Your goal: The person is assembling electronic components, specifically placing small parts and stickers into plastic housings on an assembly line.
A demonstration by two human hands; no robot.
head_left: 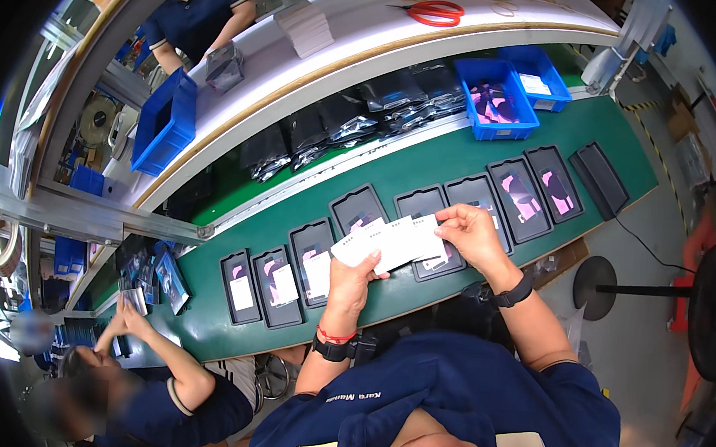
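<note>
A fan of white printed cards [386,244] spreads between my hands above the green table [352,306]. My left hand [349,286] grips the cards from the near left, thumb on top. At the fan's right end, my right hand [473,236] pinches the edge of a card between thumb and fingers. Black trays stand in a row beneath. Those on the left, such as one tray [241,286], have a white card lying over the contents. On the right, a tray [519,200] shows pink pieces and no white card. The cards and hands partly hide the middle trays.
Blue bins [497,100] stand at the far right of the table, one holding pink and black pieces. Black plastic packets [332,122] lie under the raised shelf. Red-handled scissors [436,13] rest on it. A co-worker [189,378] sits at my left; another person [200,13] stands opposite.
</note>
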